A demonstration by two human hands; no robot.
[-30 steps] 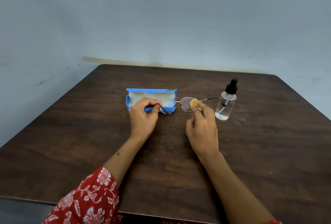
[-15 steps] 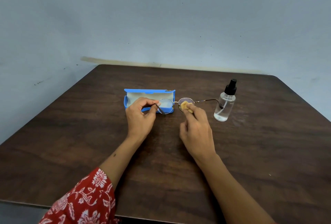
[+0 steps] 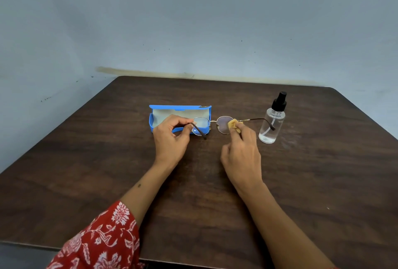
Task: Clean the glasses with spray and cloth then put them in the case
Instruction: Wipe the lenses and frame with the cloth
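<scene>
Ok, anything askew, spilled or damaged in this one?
Nothing stands out. The spray bottle stands upright, the blue case lies open on the table, and the glasses look intact, held by the left hand while the right hand presses the cloth to a lens.

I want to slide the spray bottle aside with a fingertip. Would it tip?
Probably, if pushed high: the spray bottle stands tall and narrow on the table. It looks only part full, so likely light. Pushing near its base seems safer; its clear plastic may be slippery.
</scene>
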